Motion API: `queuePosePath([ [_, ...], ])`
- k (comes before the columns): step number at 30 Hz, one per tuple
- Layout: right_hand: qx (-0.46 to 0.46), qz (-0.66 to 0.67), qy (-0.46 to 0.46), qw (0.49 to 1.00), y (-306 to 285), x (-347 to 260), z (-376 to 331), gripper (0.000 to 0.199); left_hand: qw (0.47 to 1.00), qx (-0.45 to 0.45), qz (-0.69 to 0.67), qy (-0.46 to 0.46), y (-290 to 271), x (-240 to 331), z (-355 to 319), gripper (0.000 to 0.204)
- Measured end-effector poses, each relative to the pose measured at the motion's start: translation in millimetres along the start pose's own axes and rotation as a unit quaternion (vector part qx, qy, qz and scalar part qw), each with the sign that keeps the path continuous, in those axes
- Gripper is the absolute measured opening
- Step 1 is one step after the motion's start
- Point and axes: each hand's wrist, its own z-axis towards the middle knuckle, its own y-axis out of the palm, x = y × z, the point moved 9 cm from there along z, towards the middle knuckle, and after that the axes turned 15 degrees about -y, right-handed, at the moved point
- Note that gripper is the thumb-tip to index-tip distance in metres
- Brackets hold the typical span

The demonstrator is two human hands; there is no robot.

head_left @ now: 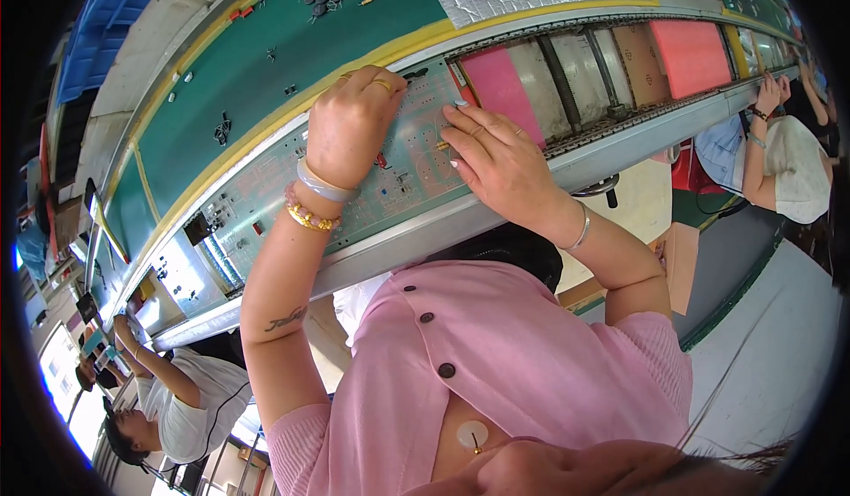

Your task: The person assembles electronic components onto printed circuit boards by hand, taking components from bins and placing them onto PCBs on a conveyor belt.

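A: Where are her fingers (460,133)?

B: Right fingers are pressed together, pinching a small part onto the pale green circuit board (390,173) lying on the conveyor rail (620,137). The left hand (350,124) is curled, resting on the board's upper edge.

A: Good practice?

B: Probably steadying the board, seating the part straight.

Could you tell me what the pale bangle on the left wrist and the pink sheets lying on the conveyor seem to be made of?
The pale bangle looks like jade or glass: smooth, milky and translucent, with a soft shine. The pink sheets look like foam or soft plastic: matte, evenly coloured, with thick edges. Neither is certain from this view.
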Motion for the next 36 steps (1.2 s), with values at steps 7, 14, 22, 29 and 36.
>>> queuePosePath([
  [7,0.010,0.001,-0.008,1.000,1.6,0.2,0.9,0.035,0.999,0.020,-0.040,-0.028,-15.5,-3.1,1.3,0.012],
  [14,0.016,0.007,0.010,1.000,-0.1,1.9,-2.6,0.034,0.991,-0.016,0.009,-0.130,-44.3,0.6,-82.1,0.020],
  [22,0.015,0.000,0.010,1.000,0.1,1.6,-0.1,0.034,0.984,0.015,0.033,-0.172,-23.0,8.1,-97.3,0.019],
  [29,0.018,0.006,0.014,1.000,0.6,1.9,-1.3,0.033,0.986,0.028,0.082,-0.140,-18.1,13.7,-95.5,0.017],
  [36,0.021,0.008,0.011,1.000,-0.9,2.4,-1.5,0.034,0.983,0.039,0.136,-0.120,-14.7,20.0,-100.3,0.018],
])
